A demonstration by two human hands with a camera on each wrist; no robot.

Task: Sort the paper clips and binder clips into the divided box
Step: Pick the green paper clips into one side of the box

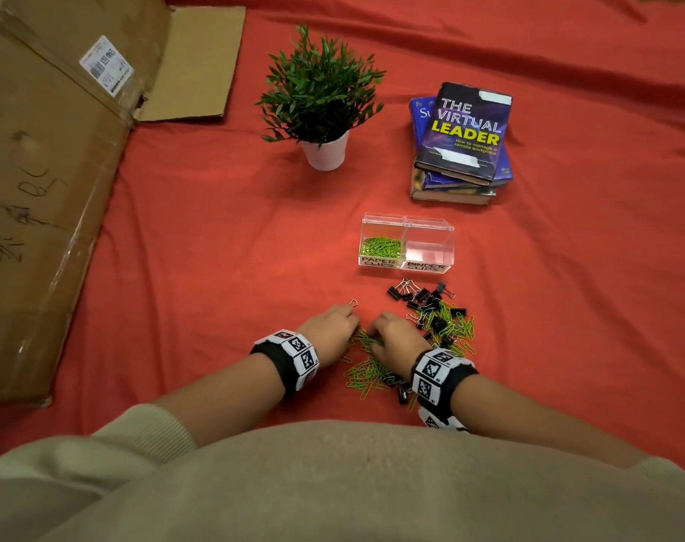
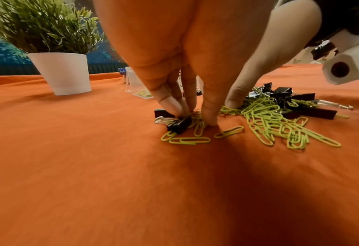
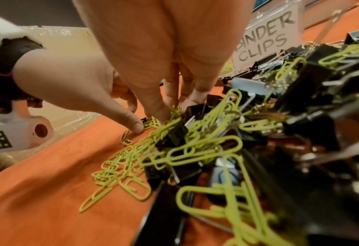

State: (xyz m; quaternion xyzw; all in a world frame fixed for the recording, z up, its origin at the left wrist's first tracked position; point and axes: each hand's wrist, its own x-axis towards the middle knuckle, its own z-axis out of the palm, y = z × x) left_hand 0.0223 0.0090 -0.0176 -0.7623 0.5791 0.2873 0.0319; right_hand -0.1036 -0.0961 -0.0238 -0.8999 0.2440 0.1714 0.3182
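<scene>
Our left hand (image 2: 174, 66) pinched a black binder clip (image 2: 178, 124) against the red cloth (image 2: 90, 166). Just beside it, our right hand (image 3: 153, 50) dug curled fingertips into green paper clips (image 3: 174, 133); we could not tell whether it gripped any. The divided box (image 1: 407, 244) stood beyond both hands.

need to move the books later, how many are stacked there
3 books, as far as the head view shows: one dark-covered book on top, a blue one under it, and a worn one at the bottom. The stack sits beyond the clear box; a thinner one could be hidden.
</scene>
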